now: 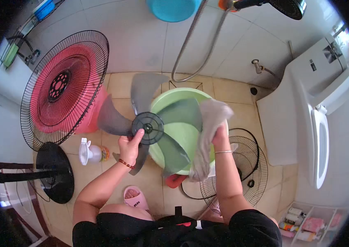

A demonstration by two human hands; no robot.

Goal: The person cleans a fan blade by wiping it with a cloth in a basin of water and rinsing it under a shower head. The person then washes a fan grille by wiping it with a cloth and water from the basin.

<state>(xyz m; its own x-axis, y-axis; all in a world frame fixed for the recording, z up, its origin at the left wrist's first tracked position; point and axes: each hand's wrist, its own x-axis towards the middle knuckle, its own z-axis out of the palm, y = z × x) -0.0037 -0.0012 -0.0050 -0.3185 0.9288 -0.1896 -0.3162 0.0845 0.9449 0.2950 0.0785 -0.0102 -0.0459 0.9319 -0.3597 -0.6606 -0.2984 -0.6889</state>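
Note:
My left hand (129, 149) is closed on the hub of a grey, see-through fan blade (149, 123), with its thumb on the hub's front. Several broad blades spread from the hub, some of them over a light green basin (175, 91) on the floor. My right hand (220, 136) grips a pale, wet-looking cloth (205, 138) that hangs down beside the blades at the basin's right side. The cloth is slightly blurred, and most of the right fingers are hidden behind it.
A black fan grille (61, 86) leans over a pink tub (95, 121) at left. Nearby stand a spray bottle (95, 153) and a round black base (55, 175). Another wire grille (258, 168) lies right of the basin. A toilet (279, 119) and shower hose (191, 31) stand beyond.

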